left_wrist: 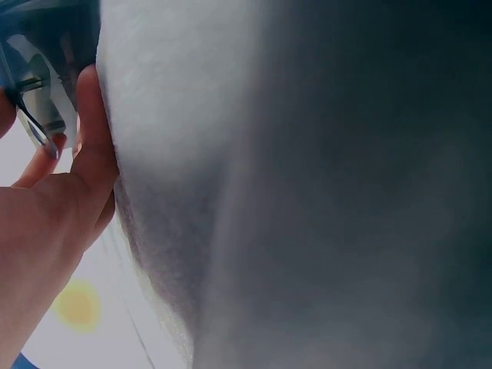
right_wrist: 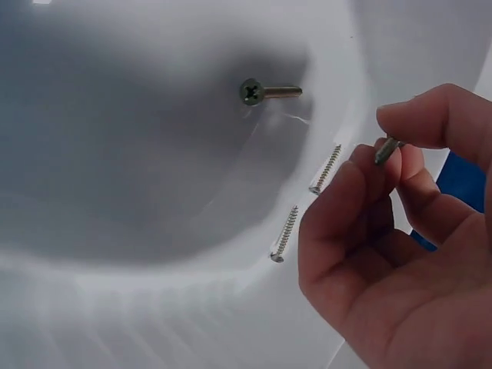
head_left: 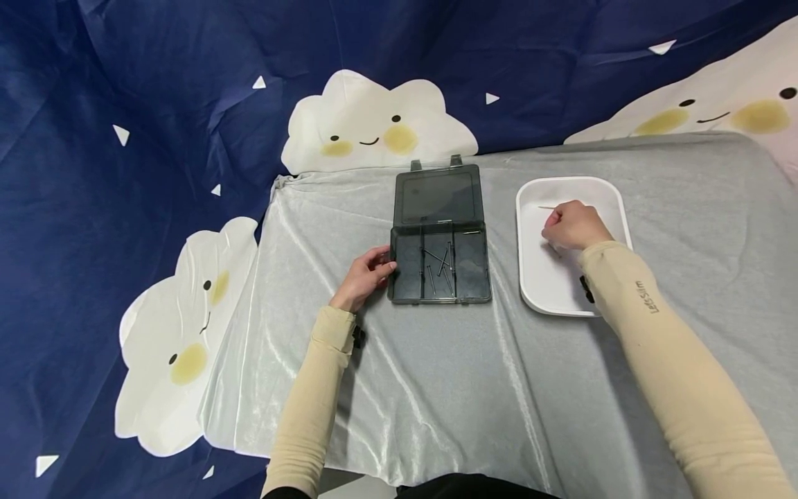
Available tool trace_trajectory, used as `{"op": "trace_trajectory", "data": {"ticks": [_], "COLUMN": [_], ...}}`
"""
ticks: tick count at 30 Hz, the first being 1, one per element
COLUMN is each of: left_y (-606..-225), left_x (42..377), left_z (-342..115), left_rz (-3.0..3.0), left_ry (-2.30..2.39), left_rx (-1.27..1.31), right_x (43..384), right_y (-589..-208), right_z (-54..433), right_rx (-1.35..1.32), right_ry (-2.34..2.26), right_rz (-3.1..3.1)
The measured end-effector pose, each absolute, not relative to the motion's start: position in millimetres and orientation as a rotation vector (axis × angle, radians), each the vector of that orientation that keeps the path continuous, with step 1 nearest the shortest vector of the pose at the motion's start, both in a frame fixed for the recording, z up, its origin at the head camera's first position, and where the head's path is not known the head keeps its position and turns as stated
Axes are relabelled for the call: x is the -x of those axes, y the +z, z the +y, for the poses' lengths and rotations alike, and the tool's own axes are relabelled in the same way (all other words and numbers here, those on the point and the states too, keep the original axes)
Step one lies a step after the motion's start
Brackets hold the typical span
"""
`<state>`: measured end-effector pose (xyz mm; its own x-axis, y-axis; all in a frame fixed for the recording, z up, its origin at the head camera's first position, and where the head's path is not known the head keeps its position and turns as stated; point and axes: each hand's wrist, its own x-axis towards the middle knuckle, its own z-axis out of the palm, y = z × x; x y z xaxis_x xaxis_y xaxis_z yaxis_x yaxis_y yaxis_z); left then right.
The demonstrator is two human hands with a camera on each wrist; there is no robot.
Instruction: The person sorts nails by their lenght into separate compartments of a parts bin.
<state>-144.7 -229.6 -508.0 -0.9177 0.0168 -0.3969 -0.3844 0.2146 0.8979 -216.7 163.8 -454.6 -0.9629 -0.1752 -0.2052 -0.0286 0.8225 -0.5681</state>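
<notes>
My left hand [head_left: 364, 277] grips the left side of a dark see-through plastic organizer box [head_left: 406, 277], thumb over the rim. The box's lid [head_left: 438, 197] lies folded back, and several long screws [head_left: 450, 281] lie in its middle compartment. Over a white tray [head_left: 530, 294], my right hand [head_left: 576, 225] pinches a small screw [right_wrist: 387, 152] between thumb and fingers; most of that screw is hidden. In the right wrist view, a cross-head screw [right_wrist: 252, 92] and two silver threaded screws [right_wrist: 329, 167] lie in the tray.
Grey velvety cloth [head_left: 436, 388] covers the table under both containers. The tray stands to the right of the box, with a strip of cloth between them. A dark blue curtain [head_left: 206, 41] with clouds hangs behind and to the left.
</notes>
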Motion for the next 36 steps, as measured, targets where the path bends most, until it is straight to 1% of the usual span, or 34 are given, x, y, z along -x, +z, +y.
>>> {"op": "trace_trajectory", "data": {"ticks": [21, 36], "left_y": [-509.5, -508.6], "left_x": [145.3, 144.7], "left_z": [-229.3, -229.5], "left_rz": [2.169, 2.169], "left_ry": [1.767, 1.763], "left_rx": [0.345, 0.333], "right_x": [210.8, 204.4], "right_y": [-431.2, -414.3], "right_z": [161.7, 150.1], "right_rx": [0.093, 0.112], "right_ry": [-1.062, -1.156], "right_rz": [2.834, 2.856]}}
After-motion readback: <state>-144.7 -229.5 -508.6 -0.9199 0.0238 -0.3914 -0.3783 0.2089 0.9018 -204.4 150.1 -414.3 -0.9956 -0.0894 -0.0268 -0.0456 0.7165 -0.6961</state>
